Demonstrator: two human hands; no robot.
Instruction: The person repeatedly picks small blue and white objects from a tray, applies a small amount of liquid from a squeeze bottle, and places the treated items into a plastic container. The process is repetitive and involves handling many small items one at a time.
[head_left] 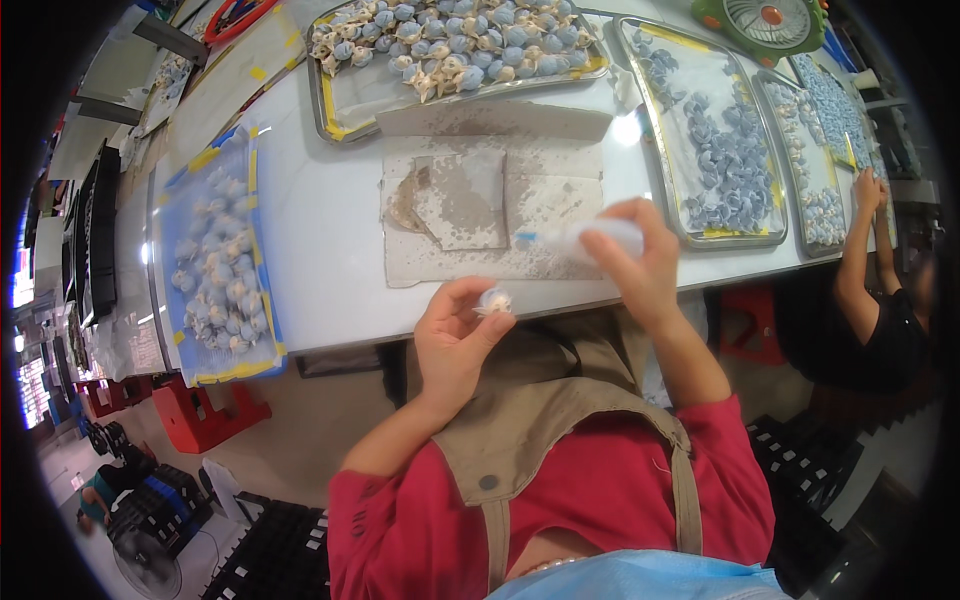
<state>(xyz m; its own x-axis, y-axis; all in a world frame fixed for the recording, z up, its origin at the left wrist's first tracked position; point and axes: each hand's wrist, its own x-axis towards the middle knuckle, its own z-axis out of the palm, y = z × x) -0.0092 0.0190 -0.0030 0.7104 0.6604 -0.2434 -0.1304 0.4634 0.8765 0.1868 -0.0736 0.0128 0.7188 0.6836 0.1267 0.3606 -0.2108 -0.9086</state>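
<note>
Head view, looking down: long white worktable (pixel 320 250) spread across the upper frame, loaded with metal trays. Nearest the far edge, a tray of blue-and-cream shell-like pieces (pixel 455 45); to the right, a tray of all-blue pieces (pixel 715 140), then a further tray (pixel 815 160) with a co-worker's hand (pixel 868 188) resting at its rim; to the left, a blue-lined tray of pale pieces (pixel 222 265). Green desk fan (pixel 765 22) stood at the table's back edge. In the middle, directly ahead, lay a stained cardboard mat (pixel 495 215) with a smaller scrap on top. Left hand (pixel 455 340) was raised just off the near table edge, fingers closed narrowly on one small pale shell piece (pixel 495 300), pinched between thumb and forefinger. Right hand (pixel 645 265) was wrapped around a whitish squeeze bottle (pixel 590 240), blue-tipped nozzle aimed left over the mat, near the piece but apart from it. Judged as the gluing or filling step on a single piece, nozzle not yet at the piece. Next move would call for bringing nozzle tip and piece together with a steady pinch, a light squeeze only, and keeping drips over the mat.
</note>
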